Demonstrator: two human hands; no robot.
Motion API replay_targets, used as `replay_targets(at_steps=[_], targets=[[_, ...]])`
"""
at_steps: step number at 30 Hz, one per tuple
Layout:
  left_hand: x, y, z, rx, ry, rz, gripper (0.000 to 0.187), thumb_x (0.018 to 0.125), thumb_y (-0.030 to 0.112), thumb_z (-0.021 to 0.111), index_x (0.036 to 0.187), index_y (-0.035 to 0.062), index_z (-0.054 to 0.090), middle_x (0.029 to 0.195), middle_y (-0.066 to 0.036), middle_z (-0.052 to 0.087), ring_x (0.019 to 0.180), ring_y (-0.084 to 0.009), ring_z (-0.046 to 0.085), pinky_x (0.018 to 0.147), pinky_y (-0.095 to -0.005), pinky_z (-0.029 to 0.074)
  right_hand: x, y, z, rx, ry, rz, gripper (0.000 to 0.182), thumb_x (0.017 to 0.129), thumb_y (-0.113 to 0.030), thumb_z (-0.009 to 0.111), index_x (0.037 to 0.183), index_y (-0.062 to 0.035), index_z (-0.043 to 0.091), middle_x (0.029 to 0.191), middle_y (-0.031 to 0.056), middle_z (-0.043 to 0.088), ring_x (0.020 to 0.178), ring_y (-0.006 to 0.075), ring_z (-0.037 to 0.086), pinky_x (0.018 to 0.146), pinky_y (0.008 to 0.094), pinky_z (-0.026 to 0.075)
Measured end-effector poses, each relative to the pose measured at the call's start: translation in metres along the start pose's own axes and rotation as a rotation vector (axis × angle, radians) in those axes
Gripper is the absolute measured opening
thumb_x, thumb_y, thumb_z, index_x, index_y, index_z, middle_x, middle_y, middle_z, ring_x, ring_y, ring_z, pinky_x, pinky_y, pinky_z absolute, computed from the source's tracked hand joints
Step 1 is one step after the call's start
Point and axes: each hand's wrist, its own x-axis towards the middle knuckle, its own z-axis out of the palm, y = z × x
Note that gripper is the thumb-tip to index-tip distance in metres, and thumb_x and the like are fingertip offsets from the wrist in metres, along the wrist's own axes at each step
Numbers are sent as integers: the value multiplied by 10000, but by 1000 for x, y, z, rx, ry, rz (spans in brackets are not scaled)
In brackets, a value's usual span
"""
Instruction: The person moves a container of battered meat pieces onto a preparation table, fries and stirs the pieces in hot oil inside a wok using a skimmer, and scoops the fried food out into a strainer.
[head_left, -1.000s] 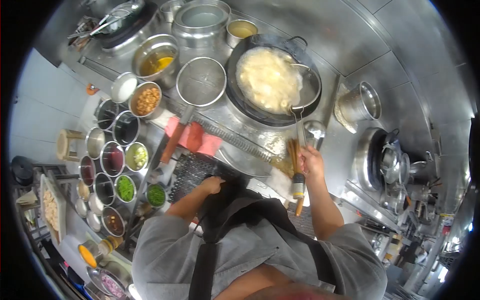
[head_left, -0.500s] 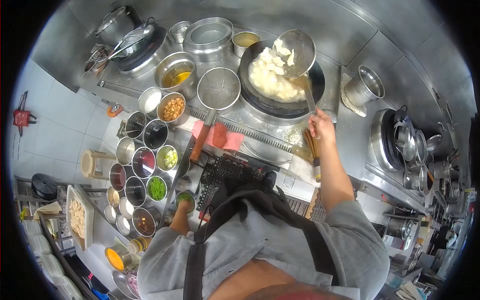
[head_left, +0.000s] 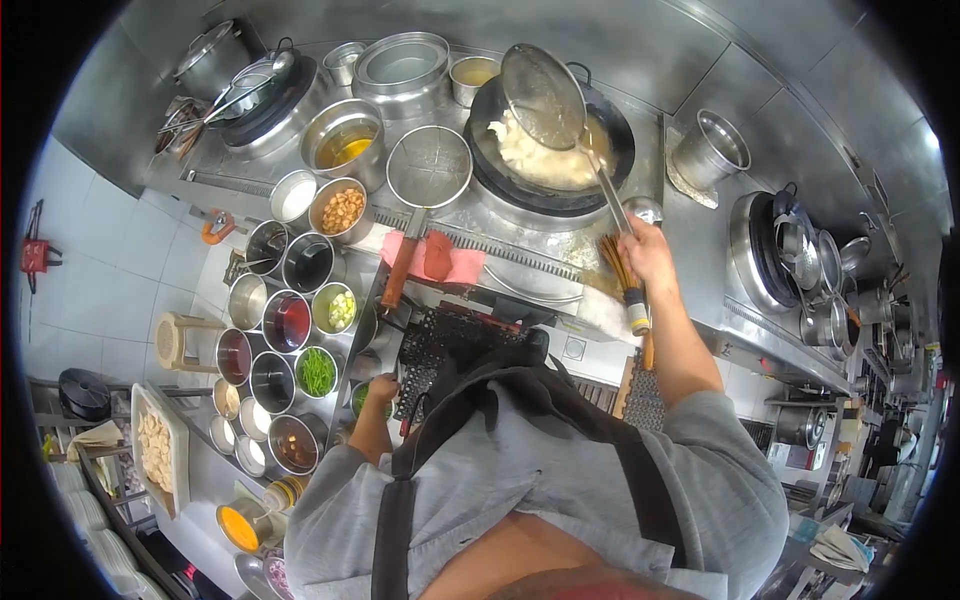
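Note:
My right hand (head_left: 648,250) is closed round the handle of a large strainer ladle (head_left: 543,97), whose round bowl hangs tilted over the wok (head_left: 620,150). Pale, soft food pieces (head_left: 540,160) lie in liquid in the wok, partly hidden by the ladle. Low at the counter's edge, my left hand (head_left: 382,388) has its fingers closed beside a small pot of chopped greens (head_left: 360,398); what it holds, if anything, is too small to make out.
A wire strainer (head_left: 429,167) rests left of the wok, its handle over a pink cloth (head_left: 462,265). Several ingredient pots, including green strips (head_left: 316,372) and brown chunks (head_left: 343,210), crowd the left. A brush (head_left: 630,290) lies near my right forearm.
The ladle has moved left and up over the wok, and its bowl is tilted differently. My left hand has come up out of the small pot of greens, its fingers now closed.

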Motion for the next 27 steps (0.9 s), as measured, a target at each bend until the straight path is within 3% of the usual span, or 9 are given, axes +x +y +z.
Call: replay_targets(at_steps=[4,7,12,14,17,19,20,24,27], targets=[[23,-48,36,-81,102,72,321,731,305,564,926,62,645,1052,-193,625,1021,-368,575,879,-432,461,-24,22,-12,3,-57,86,490,821,-29,458,1309,-50,500,659,85,580,456,160,531,422,303,450],[22,-47,30,198,-122,242,319,739,307,575,899,38,636,1049,-200,623,996,-385,574,874,-436,458,-33,44,-28,-501,82,-172,417,816,-60,483,1223,-91,565,938,246,632,914,388,611,838,413,473],[21,-33,28,268,-103,278,297,746,329,653,905,78,641,1032,-156,632,999,-358,589,820,-456,481,-32,57,-64,-631,115,-197,404,812,-59,509,1210,-76,571,924,263,623,905,417,594,816,457,464],[34,-13,-4,591,-236,859,280,776,325,644,872,62,631,1017,-138,636,934,-307,617,755,-422,505,-27,57,-74,-613,157,-251,402,805,-45,514,1202,-71,576,873,271,618,860,418,603,775,457,469],[32,72,-68,450,-124,992,244,806,308,616,822,65,634,898,-114,656,802,-254,636,677,-390,513,-17,57,-86,-604,215,-214,404,789,-30,524,1186,-69,586,839,276,611,826,418,607,744,459,466],[-14,193,-151,-356,-224,208,244,834,291,572,793,58,633,751,-113,646,673,-262,619,628,-374,499,1,60,-94,-577,237,-233,393,792,-40,521,1177,-68,591,843,274,612,833,420,605,752,465,466],[-17,233,-177,-276,-27,408,195,845,190,584,741,33,635,610,-81,583,601,-133,589,587,-293,469,9,62,-96,-553,257,-243,382,794,-51,518,1168,-66,596,848,272,613,840,422,602,759,472,466],[12,360,-226,-227,446,846,259,808,174,622,1018,25,660,927,-169,663,882,-318,642,818,-382,493,62,58,-85,-605,295,-305,381,821,-51,496,1192,-92,573,870,257,620,888,429,586,775,498,465],[53,440,-236,-39,577,912,367,804,132,584,1148,3,583,1178,-188,563,1125,-361,517,928,-417,439,107,56,-66,-664,349,-350,366,827,-72,490,1181,-97,578,861,245,630,876,427,597,781,505,469]])
